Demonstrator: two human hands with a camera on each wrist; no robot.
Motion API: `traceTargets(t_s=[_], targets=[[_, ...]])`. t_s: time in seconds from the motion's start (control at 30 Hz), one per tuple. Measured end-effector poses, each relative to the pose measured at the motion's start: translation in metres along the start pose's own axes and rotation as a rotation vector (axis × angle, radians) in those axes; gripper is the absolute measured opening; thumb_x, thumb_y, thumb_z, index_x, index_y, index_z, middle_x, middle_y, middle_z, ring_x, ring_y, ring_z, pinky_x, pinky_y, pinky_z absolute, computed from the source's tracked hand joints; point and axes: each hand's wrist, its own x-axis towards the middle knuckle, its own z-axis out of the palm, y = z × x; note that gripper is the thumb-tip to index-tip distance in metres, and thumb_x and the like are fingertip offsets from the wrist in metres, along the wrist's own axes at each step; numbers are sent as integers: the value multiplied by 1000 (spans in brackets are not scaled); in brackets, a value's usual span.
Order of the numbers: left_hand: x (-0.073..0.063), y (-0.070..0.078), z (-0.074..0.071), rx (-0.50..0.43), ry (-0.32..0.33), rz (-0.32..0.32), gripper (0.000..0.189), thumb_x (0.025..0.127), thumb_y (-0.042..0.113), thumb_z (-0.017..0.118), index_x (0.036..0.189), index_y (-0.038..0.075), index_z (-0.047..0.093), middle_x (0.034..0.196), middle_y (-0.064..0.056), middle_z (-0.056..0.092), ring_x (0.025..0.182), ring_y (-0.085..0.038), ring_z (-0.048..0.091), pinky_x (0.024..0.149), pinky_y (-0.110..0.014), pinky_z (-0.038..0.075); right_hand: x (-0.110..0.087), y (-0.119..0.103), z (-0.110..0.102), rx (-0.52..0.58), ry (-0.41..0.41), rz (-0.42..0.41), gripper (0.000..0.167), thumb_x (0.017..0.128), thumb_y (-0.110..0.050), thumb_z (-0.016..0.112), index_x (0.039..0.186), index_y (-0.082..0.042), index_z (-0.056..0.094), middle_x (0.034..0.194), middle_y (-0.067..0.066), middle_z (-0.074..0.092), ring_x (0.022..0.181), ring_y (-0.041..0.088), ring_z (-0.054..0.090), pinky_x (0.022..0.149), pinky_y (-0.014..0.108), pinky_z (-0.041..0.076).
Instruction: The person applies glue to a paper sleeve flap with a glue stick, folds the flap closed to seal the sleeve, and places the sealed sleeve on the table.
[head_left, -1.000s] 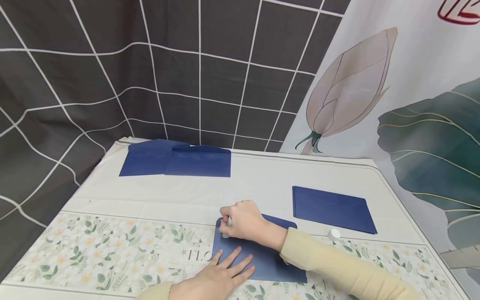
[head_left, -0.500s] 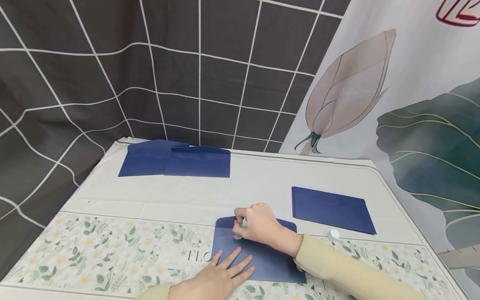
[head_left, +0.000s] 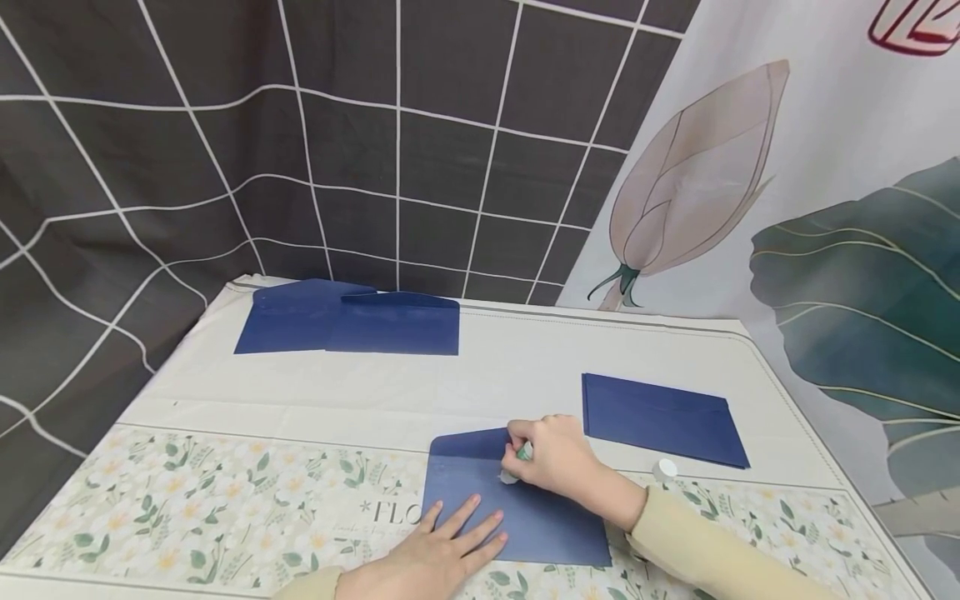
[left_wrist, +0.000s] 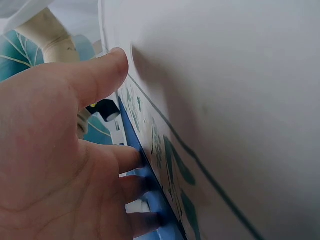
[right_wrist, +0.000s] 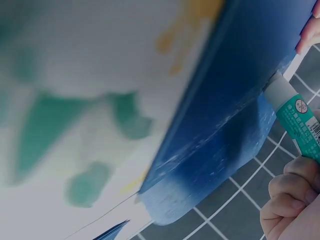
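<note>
A blue envelope [head_left: 555, 529] lies on the table with its flap opened away from me. My left hand [head_left: 431, 558] rests on its lower left part, fingers spread and straight. My right hand [head_left: 558, 458] grips a green and white glue stick [right_wrist: 300, 117], its white end against the envelope near the flap's fold. In the right wrist view, pale streaks run along the fold and flap [right_wrist: 185, 192]. The left wrist view shows the left thumb held off the cloth and the fingertips on the blue paper.
Two overlapping blue envelopes [head_left: 393, 329] lie at the back left. A stack of blue envelopes [head_left: 660, 421] lies to the right, with a small white cap [head_left: 665, 469] just in front. Floral cloth [head_left: 225, 500] covers the table; a dark grid curtain [head_left: 337, 150] hangs behind.
My right hand has slid rightward along the envelope's fold with the glue stick. The left hand stays in place on the envelope.
</note>
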Motion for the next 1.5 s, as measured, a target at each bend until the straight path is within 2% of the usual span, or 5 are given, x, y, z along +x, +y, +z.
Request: traceTargets(t_s=[0.17, 0.8, 1.1, 1.3, 1.5], targets=[[0, 0, 0, -19, -6, -3, 79, 88, 71, 41, 152, 26, 28, 161, 4, 22, 148, -25, 21, 106, -55, 39, -9, 7, -5, 6, 10, 30, 33, 71, -19, 70, 56, -26, 42, 41, -17, 33, 42, -8, 17, 42, 12, 14], [-1, -2, 2, -37, 14, 10, 79, 89, 69, 42, 152, 25, 28, 161, 3, 21, 148, -26, 21, 105, -54, 40, -39, 32, -23, -31, 33, 131, 38, 73, -16, 70, 55, -29, 39, 45, -21, 30, 44, -7, 18, 44, 14, 17], [-2, -2, 1, -80, -4, -8, 77, 90, 68, 41, 153, 26, 27, 161, 4, 19, 149, -25, 19, 108, -55, 37, -51, 41, -30, -42, 3, 221, 40, 75, -17, 70, 57, -29, 37, 47, -21, 22, 46, -5, 12, 45, 15, 9], [-2, -3, 1, -87, 4, -1, 77, 90, 68, 41, 153, 25, 27, 161, 3, 19, 148, -26, 19, 108, -56, 36, -59, 45, -35, -35, 5, 254, 39, 76, -16, 70, 57, -29, 37, 48, -20, 18, 47, -4, 10, 44, 16, 10], [-2, -2, 0, -108, -15, -11, 76, 91, 67, 41, 153, 26, 26, 162, 4, 18, 149, -25, 17, 110, -55, 34, -67, 51, -38, -7, -51, 340, 36, 77, -18, 69, 59, -30, 40, 47, -19, 21, 45, -2, 12, 44, 16, 11]])
